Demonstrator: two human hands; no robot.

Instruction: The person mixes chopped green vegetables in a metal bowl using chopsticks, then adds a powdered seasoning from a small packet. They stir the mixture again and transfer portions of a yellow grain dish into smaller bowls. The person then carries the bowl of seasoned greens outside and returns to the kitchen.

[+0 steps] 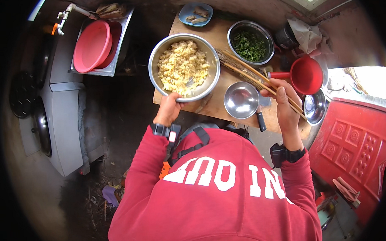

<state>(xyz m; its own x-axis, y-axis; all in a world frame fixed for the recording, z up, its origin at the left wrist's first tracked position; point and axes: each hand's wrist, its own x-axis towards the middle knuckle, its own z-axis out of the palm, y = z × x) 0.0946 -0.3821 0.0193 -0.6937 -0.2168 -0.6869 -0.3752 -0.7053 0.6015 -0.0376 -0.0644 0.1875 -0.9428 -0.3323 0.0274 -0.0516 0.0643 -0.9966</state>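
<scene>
My left hand (171, 109) grips the near rim of a wide stainless steel bowl (214, 75), thumb over the edge. Crumbly yellow food (182, 65), perhaps scrambled egg, lies heaped in it. In my right hand (286, 99) is a pair of wooden chopsticks (247, 74), their tips pointing up and left, outside the bowl. Below them, a smaller metal bowl (241, 99) sits on the wooden table (208, 108). Beside it lies a knife with a black handle (261, 120), its blade partly hidden. A steel basin (231, 33) of chopped greens (249, 45) stands farther back.
A blue plate (184, 13) with ginger-like pieces stands at the table's far edge. At right are a red ladle (306, 75), another metal bowl (315, 108) and a red door (350, 147). Pink basins (91, 47) rest in a sink (120, 43) at left, near a white-tiled stove (64, 125).
</scene>
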